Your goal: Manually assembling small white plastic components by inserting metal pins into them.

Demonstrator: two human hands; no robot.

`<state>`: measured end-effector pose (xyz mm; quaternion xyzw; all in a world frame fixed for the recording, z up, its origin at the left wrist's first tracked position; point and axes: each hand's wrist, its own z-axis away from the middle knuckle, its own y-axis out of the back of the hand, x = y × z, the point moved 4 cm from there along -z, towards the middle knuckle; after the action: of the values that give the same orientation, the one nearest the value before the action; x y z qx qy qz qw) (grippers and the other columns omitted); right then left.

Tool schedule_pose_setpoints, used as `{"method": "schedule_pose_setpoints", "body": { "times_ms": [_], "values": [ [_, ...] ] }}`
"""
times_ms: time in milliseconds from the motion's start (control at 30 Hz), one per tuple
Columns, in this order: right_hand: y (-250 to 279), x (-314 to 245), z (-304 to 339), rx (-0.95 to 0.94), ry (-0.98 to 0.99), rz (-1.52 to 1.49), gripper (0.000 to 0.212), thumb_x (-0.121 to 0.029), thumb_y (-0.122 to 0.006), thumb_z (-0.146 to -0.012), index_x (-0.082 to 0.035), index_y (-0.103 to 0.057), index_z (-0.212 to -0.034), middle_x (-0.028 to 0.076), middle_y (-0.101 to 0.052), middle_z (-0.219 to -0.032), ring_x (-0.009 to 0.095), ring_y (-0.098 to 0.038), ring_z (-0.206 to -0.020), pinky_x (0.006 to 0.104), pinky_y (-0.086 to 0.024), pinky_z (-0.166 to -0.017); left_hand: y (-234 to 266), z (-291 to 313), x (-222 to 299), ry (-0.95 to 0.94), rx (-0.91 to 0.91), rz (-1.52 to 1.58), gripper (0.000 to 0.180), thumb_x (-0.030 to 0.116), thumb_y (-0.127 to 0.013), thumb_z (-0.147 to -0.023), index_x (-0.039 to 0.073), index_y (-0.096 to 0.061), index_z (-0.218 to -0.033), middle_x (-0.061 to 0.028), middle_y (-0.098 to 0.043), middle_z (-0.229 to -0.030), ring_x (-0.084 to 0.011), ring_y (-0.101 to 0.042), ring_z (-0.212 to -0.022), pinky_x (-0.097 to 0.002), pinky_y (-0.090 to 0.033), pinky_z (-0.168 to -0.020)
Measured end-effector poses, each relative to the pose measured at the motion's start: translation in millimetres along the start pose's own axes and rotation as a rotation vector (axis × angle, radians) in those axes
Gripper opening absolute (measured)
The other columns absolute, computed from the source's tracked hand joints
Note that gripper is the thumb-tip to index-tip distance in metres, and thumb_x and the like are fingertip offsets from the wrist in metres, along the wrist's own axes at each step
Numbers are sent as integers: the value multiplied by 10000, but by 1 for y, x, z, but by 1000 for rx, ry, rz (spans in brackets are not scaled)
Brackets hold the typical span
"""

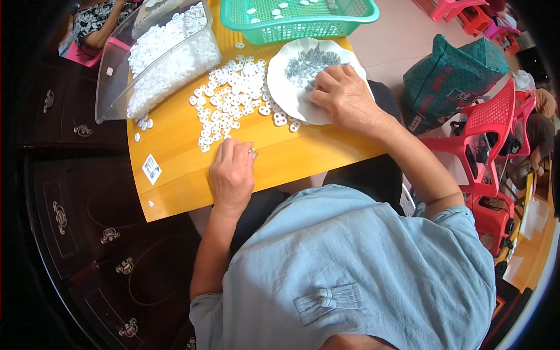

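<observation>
My left hand (233, 170) rests on the yellow board (175, 140), fingers curled around a small white plastic piece at its fingertips. Just beyond it lies a spread of several small white plastic rings (230, 99). My right hand (344, 93) reaches into a white plate (286, 87), fingertips down on a heap of small grey metal parts (309, 63). Whether it has pinched one is hidden by the fingers.
A clear plastic bin (157, 58) full of white pieces lies at the board's far left. A green basket (297, 17) stands beyond the plate. Dark wooden furniture (76, 204) is to the left, red plastic chairs (490, 134) and a green bag (449, 76) to the right. Another person (96, 20) sits at top left.
</observation>
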<state>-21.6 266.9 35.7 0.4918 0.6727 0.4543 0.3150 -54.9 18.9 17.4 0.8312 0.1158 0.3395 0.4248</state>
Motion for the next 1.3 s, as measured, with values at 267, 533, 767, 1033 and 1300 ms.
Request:
{"method": "schedule_pose_setpoints", "body": {
  "times_ms": [267,533,767,1033,1300],
  "values": [
    [-2,-6,1,-26,-26,-4,192,-106,-716,-717,-98,-698,-908,59,-599,-951,229,-563,-962,366,-413,-831,-1,-1,1,-5,43,-7,128,-27,-674,-801,19,-581,-875,-125,-534,-816,-324,-570,-765,-418,-459,-659],
    [0,-10,0,-14,-22,-53,96,-89,-674,-748,-51,-675,-836,97,-596,-916,257,-565,-948,393,-408,-850,0,-1,0,24,5,4,167,-8,-696,-786,25,-574,-896,-130,-529,-842,-337,-566,-792,-433,-463,-674],
    [-1,-12,-1,-3,-66,-106,124,-67,-715,-753,-83,-674,-869,75,-593,-939,244,-564,-997,372,-415,-833,2,-4,-2,34,-64,61,174,-33,-668,-793,21,-579,-933,-129,-536,-866,-344,-568,-817,-438,-467,-700],
    [2,-16,-3,-7,-63,-183,120,-68,-721,-750,-82,-667,-857,69,-587,-918,247,-564,-955,369,-420,-818,0,-2,-2,76,0,87,138,-51,-643,-802,21,-593,-909,-133,-538,-848,-343,-574,-809,-436,-467,-705],
    [5,-29,-5,23,-11,-152,153,-101,-726,-697,-70,-639,-818,80,-569,-880,258,-565,-928,373,-412,-780,-1,-6,1,76,92,134,87,-70,-607,-843,-11,-597,-907,-125,-542,-815,-267,-567,-710,-338,-461,-638]
  ]
}}
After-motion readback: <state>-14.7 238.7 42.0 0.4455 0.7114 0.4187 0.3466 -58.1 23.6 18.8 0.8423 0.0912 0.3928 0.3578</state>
